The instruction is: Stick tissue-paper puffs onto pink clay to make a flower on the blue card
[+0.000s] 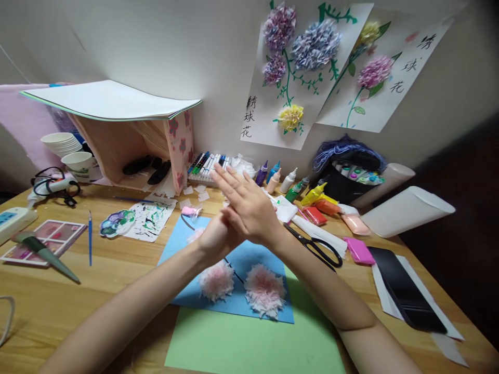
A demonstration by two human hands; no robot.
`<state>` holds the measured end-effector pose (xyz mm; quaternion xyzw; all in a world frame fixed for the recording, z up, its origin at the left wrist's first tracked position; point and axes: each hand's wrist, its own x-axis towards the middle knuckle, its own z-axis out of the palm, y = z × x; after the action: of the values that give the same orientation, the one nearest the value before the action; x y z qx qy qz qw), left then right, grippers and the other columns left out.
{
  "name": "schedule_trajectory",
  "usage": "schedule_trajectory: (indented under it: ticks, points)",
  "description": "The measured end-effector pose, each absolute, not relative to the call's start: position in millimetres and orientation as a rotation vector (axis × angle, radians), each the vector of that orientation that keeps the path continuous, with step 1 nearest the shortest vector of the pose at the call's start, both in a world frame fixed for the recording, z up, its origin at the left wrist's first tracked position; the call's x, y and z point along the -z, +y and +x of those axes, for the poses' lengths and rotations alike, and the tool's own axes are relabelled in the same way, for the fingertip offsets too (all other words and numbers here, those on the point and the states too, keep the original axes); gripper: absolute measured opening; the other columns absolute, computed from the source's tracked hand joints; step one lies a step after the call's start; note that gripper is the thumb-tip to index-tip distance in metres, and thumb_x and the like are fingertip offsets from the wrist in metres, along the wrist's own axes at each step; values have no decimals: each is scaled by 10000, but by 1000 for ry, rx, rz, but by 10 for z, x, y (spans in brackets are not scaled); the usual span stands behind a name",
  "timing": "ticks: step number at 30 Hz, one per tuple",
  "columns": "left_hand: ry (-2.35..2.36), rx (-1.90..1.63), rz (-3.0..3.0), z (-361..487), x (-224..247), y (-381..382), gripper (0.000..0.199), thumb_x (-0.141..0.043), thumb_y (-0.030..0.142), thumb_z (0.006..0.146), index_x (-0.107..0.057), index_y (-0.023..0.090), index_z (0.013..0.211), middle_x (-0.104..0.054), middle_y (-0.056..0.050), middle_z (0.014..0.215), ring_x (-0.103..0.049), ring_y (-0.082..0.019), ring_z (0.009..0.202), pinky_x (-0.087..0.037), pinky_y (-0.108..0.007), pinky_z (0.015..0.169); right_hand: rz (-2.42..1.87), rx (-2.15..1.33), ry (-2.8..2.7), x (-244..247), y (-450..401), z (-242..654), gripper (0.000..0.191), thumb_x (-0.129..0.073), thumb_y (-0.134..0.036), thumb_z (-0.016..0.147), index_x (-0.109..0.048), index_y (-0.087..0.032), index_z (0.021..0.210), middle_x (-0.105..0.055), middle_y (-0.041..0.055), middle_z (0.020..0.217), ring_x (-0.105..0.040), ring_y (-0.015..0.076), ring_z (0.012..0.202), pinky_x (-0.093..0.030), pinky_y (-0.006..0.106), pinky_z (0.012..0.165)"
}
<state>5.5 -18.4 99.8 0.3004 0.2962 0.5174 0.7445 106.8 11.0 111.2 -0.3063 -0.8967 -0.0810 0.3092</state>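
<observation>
My right hand (249, 208) lies flat across my left hand (219, 236), palm to palm, over the middle of the table. The right fingers are stretched out toward the upper left. Most of the left fingers are hidden behind the right hand, though they seem extended too. Whether anything lies between the palms cannot be seen. Below the hands is a blue sheet (191, 298) with a dark stem line and fluffy pink-white paper flowers (265, 291), one partly covered by my left wrist. A green sheet (249, 343) lies under it. An opened pink clay packet (190, 210) is just left of the hands.
Black scissors (317, 246), a pink clay pack (359, 251) and a phone (407, 291) lie at right. Paint bottles (288, 181) and markers (208, 165) line the wall. On the left are a brush (49, 257), a palette (58, 234) and a thin blue brush (90, 241).
</observation>
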Motion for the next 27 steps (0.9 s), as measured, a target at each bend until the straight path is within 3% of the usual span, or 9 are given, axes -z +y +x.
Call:
schedule_trajectory:
  ticks: [2, 6, 9, 12, 15, 17, 18, 21, 27]
  points:
    - [501, -967, 651, -29, -1097, -109, 483, -271, 412, 947, -456, 194, 1337, -544, -46, 1321, -389, -229, 1318, -289, -402, 1118, -904, 182, -2321, -1094, 213, 1142, 512, -253, -351, 974, -340, -101, 1412, -319, 97, 1489, -248, 225, 1393, -225, 455, 1148]
    - [321, -921, 662, -264, -1202, 7, 750, -180, 628, 890, -509, 51, 1239, -578, -174, 1236, -450, -284, 1258, -323, -419, 1082, -825, 150, -2315, -1038, 242, 1205, 458, -294, -232, 962, -358, -114, 1399, -454, 128, 1403, -386, 209, 1324, -326, 435, 1103]
    - [421, -842, 692, -382, -1212, 81, 734, -191, 609, 895, -549, 23, 1154, -617, -202, 1146, -529, -289, 1170, -373, -425, 1038, -717, 109, -2326, -978, 190, 1244, 438, -287, -149, 947, -392, -105, 1370, -533, 144, 1322, -486, 198, 1238, -416, 381, 1032]
    - [648, -702, 719, -434, -1197, 156, 627, -242, 529, 917, -575, 32, 1106, -631, -205, 1115, -577, -275, 1109, -402, -419, 1009, -768, -55, -2231, -862, 165, 1373, 380, -280, -164, 961, -469, -142, 1290, -641, 114, 1123, -608, 167, 1010, -499, 311, 863]
    - [880, -831, 838, -469, -1175, 227, 406, -398, 391, 894, -615, 86, 1051, -626, -163, 1162, -574, -243, 1118, -408, -375, 1007, -941, -228, -2198, -656, 172, 1563, 306, -344, -286, 969, -623, -160, 968, -660, 79, 874, -613, 173, 813, -473, 291, 732]
    - [979, -958, 950, -498, -1164, 266, 303, -470, 307, 848, -643, 112, 1002, -631, -132, 1169, -557, -226, 1142, -412, -347, 999, -1114, -404, -2278, -488, 179, 1661, 400, -388, -384, 949, -589, -171, 677, -589, 34, 639, -552, 156, 612, -417, 272, 595]
    - [1013, -995, 1003, -511, -1160, 282, 284, -487, 286, 826, -653, 120, 986, -638, -121, 1162, -552, -222, 1147, -417, -341, 990, -1192, -506, -2312, -408, 182, 1690, 447, -357, -393, 957, -559, -176, 623, -559, 20, 586, -521, 148, 563, -387, 267, 564]
    - [1098, -992, 1159, -540, -1145, 321, 288, -519, 304, 786, -671, 137, 965, -655, -107, 1135, -566, -219, 1119, -426, -344, 961, -1328, -663, -2352, -234, 179, 1697, 421, -320, -355, 966, -561, -179, 669, -581, 28, 641, -518, 159, 599, -377, 278, 614]
    - [1281, -947, 1478, -658, -877, 355, 288, -464, 314, 782, -672, 138, 877, -688, -90, 1041, -610, -210, 992, -436, -333, 902, -1132, -933, -2205, -118, 163, 1663, 297, -291, -322, 975, -544, -190, 1058, -596, 56, 930, -547, 177, 876, -403, 308, 806]
